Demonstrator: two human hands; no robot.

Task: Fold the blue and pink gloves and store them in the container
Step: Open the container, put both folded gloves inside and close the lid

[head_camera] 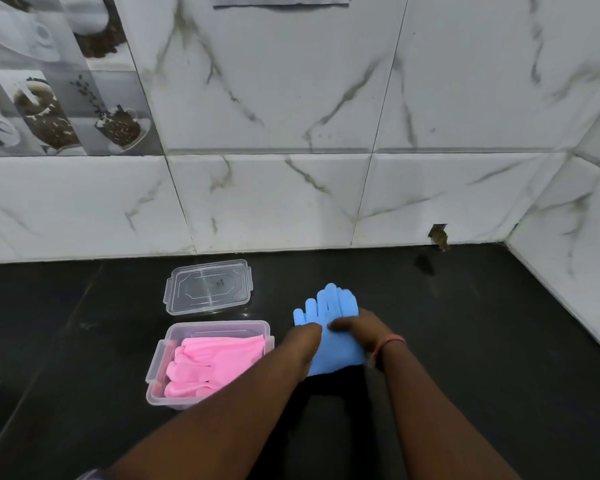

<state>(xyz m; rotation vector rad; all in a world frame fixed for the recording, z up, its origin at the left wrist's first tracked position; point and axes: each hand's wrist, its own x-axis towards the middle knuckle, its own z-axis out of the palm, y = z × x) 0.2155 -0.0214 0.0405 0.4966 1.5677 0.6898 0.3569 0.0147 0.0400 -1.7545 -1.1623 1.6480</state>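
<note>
Both hands, left [303, 336] and right [355, 327], press flat on the blue rubber gloves [329, 306] at centre frame, right of the clear plastic container [219, 329]; springy rubber may unfold if released.

From my remote station I log dim, even, cool light with no hard glare. The dark countertop [465, 341] reflects faintly beyond the left hand [302, 344], beside the clear lid [208, 287]. A soft shadow pools below the hands, between the forearms. Tile lines on the wall [291, 98] bow toward the frame edges, showing wide-angle distortion. Detail is soft throughout, and the right hand [361, 329] is slightly smeared.
</note>
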